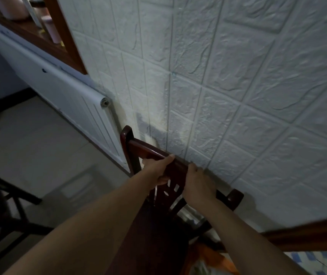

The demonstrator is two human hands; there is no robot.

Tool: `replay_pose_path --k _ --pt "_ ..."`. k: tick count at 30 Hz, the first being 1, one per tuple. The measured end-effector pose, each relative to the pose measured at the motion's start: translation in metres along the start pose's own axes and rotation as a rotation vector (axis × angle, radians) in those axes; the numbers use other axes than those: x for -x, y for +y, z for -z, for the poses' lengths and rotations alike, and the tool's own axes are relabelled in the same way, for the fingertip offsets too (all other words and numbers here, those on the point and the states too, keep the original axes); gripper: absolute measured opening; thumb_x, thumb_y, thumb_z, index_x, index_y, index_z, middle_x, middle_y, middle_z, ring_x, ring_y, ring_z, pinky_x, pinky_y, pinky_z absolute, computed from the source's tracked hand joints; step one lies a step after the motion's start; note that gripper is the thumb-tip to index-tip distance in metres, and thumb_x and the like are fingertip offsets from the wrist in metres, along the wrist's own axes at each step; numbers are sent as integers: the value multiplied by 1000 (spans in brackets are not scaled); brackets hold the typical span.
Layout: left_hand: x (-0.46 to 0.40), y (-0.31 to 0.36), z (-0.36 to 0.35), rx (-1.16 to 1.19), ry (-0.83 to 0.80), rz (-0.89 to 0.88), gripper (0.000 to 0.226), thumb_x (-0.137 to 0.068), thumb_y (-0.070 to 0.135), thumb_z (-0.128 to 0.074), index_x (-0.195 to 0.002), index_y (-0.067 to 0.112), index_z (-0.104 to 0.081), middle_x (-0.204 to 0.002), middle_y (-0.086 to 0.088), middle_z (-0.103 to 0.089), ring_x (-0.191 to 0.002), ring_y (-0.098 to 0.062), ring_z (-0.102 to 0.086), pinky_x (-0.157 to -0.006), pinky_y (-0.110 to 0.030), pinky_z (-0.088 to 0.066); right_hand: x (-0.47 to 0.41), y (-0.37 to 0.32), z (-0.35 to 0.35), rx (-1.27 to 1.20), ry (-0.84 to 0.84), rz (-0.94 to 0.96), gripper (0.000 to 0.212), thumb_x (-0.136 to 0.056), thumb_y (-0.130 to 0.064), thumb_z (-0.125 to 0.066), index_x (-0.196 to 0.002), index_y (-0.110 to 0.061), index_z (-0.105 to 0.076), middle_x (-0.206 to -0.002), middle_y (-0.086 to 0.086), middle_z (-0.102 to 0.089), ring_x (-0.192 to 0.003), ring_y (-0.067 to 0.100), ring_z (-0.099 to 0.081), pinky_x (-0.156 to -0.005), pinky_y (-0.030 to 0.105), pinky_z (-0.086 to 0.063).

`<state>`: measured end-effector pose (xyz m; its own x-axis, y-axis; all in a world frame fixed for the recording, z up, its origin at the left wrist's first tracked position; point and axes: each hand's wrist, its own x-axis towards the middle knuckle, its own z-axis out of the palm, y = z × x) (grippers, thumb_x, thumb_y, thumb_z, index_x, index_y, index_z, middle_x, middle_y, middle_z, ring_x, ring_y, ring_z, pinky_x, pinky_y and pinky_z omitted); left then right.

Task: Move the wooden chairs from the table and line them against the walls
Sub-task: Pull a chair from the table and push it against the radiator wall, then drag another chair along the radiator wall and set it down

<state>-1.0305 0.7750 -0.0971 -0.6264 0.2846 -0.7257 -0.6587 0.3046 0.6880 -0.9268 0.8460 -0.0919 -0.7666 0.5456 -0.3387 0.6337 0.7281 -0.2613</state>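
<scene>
A dark red-brown wooden chair (138, 146) stands with its backrest close against the white brick-patterned wall (228, 86). My left hand (158, 168) is wrapped around the top rail of the backrest, left of its middle. My right hand (198, 184) grips the same rail further right, next to the wall. The carved back splat (170, 190) shows between my hands. Most of the seat is hidden in shadow beneath my forearms.
A white radiator (75, 108) runs along the wall at left, under a dark wooden shelf (59, 42) holding pink containers. Another dark chair frame (9, 197) stands at lower left on the pale floor. A wooden edge (305, 233) and a blue-checked cloth (317, 261) lie at lower right.
</scene>
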Motion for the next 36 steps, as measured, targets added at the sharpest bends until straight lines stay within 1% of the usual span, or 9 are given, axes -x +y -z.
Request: replay_pose_path --k 5,11,17,20,22,26,31,33,36 --pt "15 -6 18 -213 -15 -96 46 -92 23 -60 -132 9 -41 -112 -10 -62 -87 -21 -59 -79 -36 -46 4 -9 -6 -11 30 23 72 -86 -30 -63 -142 -10 -22 -142 20 -35 -130 35 -35 -105 44 -35" --pt "38 -21 77 -330 124 -89 34 -91 22 -60 -119 10 -45 -106 -9 -62 -96 -23 -60 -75 -35 -47 22 -53 -20 16 192 147 69 -83 -25 -63 -140 -14 -26 -149 19 -22 -140 35 -20 -118 48 -18" --pt "69 -27 167 -265 254 -104 23 -91 20 -60 -108 13 -47 -90 -5 -53 -94 -25 -59 -81 -35 -47 60 -117 -38 -23 109 260 61 -85 -19 -61 -138 -13 -30 -145 16 -27 -134 31 -29 -113 40 -26" --pt "90 -34 221 -226 279 -140 61 -91 21 -61 -143 10 -31 -121 -11 -56 -96 -24 -58 -80 -35 -45 80 -158 -47 -6 85 306 61 -87 -18 -59 -139 -11 -29 -140 17 -33 -127 31 -38 -105 38 -35" --pt "104 -41 261 -193 289 -154 66 -92 20 -60 -147 9 -25 -133 -13 -50 -96 -23 -57 -83 -35 -44 96 -191 -56 0 52 335 59 -87 -19 -59 -138 -10 -30 -138 17 -34 -124 32 -40 -103 40 -37" --pt "128 -60 348 -139 332 -146 56 -92 21 -60 -140 8 -35 -112 -6 -48 -95 -23 -59 -70 -29 -45 130 -267 -79 43 -13 408 58 -89 -19 -56 -138 -11 -26 -136 17 -34 -122 33 -40 -101 40 -39" --pt "158 -91 458 -106 375 -135 33 -92 20 -59 -121 11 -47 -121 -11 -52 -81 -16 -60 -55 -23 -41 176 -364 -123 90 -96 556 57 -89 -18 -58 -137 -7 -29 -135 19 -35 -119 32 -41 -97 36 -40" --pt "172 -102 498 -62 399 -133 26 -92 19 -59 -115 11 -50 -119 -11 -51 -82 -16 -59 -67 -26 -48 192 -399 -141 98 -133 612 59 -88 -18 -59 -137 -6 -28 -133 20 -36 -118 33 -42 -96 36 -40" --pt "189 -118 544 -16 430 -118 49 -93 23 -56 -137 10 -39 -126 -11 -53 -97 -22 -60 -94 -40 -45 212 -444 -163 73 -175 660 62 -88 -18 -59 -138 -6 -26 -133 21 -36 -120 34 -41 -101 40 -41"
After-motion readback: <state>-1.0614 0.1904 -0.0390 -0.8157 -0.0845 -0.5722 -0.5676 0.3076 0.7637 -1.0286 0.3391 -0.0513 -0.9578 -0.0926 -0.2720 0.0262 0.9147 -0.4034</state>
